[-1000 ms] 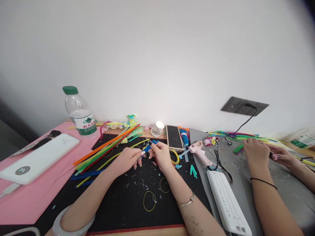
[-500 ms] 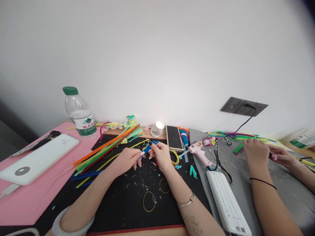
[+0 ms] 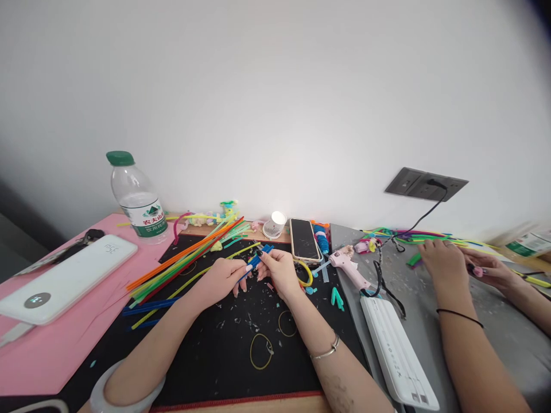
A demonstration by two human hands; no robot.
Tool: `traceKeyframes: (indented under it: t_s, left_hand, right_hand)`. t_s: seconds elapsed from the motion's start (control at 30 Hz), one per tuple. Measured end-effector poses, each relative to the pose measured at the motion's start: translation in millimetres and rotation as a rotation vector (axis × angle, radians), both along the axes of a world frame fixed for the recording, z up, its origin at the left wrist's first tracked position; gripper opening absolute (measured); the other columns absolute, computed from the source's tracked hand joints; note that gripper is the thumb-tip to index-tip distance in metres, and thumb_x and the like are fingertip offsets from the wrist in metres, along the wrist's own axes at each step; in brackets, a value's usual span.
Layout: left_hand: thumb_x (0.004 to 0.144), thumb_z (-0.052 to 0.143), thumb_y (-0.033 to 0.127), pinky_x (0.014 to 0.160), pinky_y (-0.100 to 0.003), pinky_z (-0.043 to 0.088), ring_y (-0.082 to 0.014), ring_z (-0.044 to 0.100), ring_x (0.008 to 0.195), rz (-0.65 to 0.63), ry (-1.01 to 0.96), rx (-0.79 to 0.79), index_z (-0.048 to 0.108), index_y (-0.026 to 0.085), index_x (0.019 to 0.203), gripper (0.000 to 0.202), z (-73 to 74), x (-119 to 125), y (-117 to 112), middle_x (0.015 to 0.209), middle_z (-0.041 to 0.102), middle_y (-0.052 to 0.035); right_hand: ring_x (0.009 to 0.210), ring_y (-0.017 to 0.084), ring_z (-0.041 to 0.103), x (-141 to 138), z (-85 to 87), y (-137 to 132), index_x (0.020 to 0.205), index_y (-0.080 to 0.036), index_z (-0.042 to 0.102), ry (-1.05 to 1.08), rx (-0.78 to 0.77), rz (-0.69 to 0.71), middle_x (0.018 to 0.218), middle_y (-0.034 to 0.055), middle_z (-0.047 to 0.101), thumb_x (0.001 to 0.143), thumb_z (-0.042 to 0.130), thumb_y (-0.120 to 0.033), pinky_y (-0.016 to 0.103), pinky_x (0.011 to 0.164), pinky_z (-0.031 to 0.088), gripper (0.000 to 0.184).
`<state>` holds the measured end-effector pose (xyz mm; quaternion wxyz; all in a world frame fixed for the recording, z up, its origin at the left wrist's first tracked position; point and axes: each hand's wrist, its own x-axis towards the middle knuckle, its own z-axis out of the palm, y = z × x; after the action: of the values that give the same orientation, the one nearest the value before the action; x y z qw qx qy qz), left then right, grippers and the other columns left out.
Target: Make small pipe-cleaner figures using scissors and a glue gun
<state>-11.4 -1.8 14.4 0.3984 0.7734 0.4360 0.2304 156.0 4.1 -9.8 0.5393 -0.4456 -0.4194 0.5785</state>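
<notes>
Left hand (image 3: 221,279) and right hand (image 3: 279,272) both pinch a short blue stem (image 3: 260,256); yellow rings (image 3: 252,351) lie finished at 6 o'clock, long stems (image 3: 183,263) untouched at 9 o'clock.

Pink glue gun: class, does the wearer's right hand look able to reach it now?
Probably yes: the glue gun lies close beside the right hand, only a yellow ring between, though that hand pinches blue stems.

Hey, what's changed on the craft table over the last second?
Almost nothing. The left hand and right hand keep the same grip on the blue pipe cleaner piece over the black mat; nothing was let go. The co-worker's hand stays on the grey mat. Only the view drifts slightly.
</notes>
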Motion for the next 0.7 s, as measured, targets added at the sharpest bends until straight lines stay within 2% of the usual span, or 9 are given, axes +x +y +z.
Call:
traceKeyframes:
  t_s: [0.53, 0.63, 0.7]
  left_hand:
    - [0.09, 0.038, 0.041, 0.055, -0.025, 0.043, -0.0133, 0.059, 0.048, -0.015, -0.002, -0.025, 0.056, 0.018, 0.061, 0.042, 3.7, 1.4, -2.1, 0.059, 0.065, -0.0011]
    - [0.09, 0.038, 0.041, 0.054, -0.025, 0.044, -0.013, 0.059, 0.048, -0.02, -0.012, -0.034, 0.054, 0.018, 0.061, 0.04, 2.4, 1.8, -1.8, 0.062, 0.066, -0.0014]
    - [0.09, 0.039, 0.042, 0.053, -0.024, 0.044, -0.0129, 0.058, 0.047, -0.025, -0.016, -0.035, 0.054, 0.019, 0.062, 0.039, 1.3, 1.7, -1.8, 0.061, 0.066, -0.0009]
  right_hand:
    - [0.036, 0.01, 0.055, 0.4, -0.1, -1.9, 0.056, -0.013, 0.059, -0.035, 0.008, 0.068, 0.046, 0.0029, 0.062, 0.063, 0.075, -0.048, 0.02, 0.039, 0.048, 0.039]
    - [0.036, 0.01, 0.053, 0.8, 1.7, -2.4, 0.055, -0.014, 0.058, -0.059, 0.024, 0.067, 0.046, 0.0012, 0.061, 0.064, 0.074, -0.047, 0.02, 0.039, 0.045, 0.038]
    - [0.035, 0.007, 0.048, 2.0, 3.5, -2.3, 0.054, -0.015, 0.058, -0.082, 0.057, 0.05, 0.046, -0.0005, 0.058, 0.065, 0.074, -0.046, 0.018, 0.036, 0.04, 0.038]
